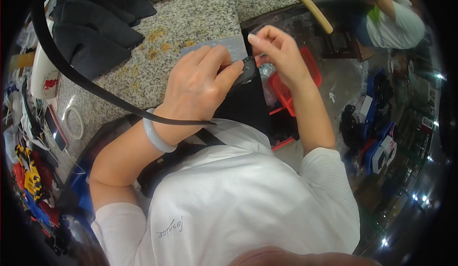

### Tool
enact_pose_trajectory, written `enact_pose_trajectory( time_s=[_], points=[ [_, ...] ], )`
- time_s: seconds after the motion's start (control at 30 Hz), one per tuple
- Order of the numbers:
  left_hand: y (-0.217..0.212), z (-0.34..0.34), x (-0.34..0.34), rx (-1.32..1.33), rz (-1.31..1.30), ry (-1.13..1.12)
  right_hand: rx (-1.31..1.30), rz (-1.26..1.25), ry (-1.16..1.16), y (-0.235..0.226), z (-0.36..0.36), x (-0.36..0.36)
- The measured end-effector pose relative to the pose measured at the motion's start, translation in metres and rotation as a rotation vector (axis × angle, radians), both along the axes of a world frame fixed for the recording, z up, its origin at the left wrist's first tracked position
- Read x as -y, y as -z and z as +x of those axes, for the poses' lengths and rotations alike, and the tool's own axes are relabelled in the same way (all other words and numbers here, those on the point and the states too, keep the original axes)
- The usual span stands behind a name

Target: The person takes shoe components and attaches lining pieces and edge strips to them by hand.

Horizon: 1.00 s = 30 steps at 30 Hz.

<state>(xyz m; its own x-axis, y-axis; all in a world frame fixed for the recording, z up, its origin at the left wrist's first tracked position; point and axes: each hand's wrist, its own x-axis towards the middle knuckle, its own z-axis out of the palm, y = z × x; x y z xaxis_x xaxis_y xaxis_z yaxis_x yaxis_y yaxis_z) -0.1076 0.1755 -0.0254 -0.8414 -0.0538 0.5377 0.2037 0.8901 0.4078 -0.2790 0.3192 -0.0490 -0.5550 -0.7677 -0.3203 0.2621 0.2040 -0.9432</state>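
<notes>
At the edge of the granite table, my left hand [200,82] grips a small black piece [248,70] with a rounded shape and a ridged upper edge, its thumb lying along one side. My right hand [279,56] is just to the right, fingers curled in and thumb raised. Its lower fingertips come close to the black piece's edge; whether they hold something small is hidden. Behind my left hand, a flat, greyish translucent sheet [224,46] lies at the table edge. A black strap [90,87] arcs from the upper left across my left wrist.
Stacked black fabric pieces [93,25] cover the granite table [176,15] at upper left. A wooden stick [310,5] overhangs its far edge. Red baskets [310,68] stand below on the right. A phone [56,127] lies far left. Another person [396,22] works at upper right.
</notes>
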Motion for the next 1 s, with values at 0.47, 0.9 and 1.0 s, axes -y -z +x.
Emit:
enact_pose_trajectory(
  time_s=[0.47,0.9,1.0],
  points=[
    [-0.005,0.001,-0.005,0.038,-0.125,-0.043,0.032,-0.097,0.032,0.027,0.004,-0.004],
    [-0.010,0.008,-0.012,0.116,-0.129,-0.058,0.054,-0.004,0.170,0.070,-0.016,-0.003],
    [-0.009,0.006,-0.009,0.118,-0.107,-0.038,0.108,0.019,0.177,0.077,-0.017,0.000]
  ],
)
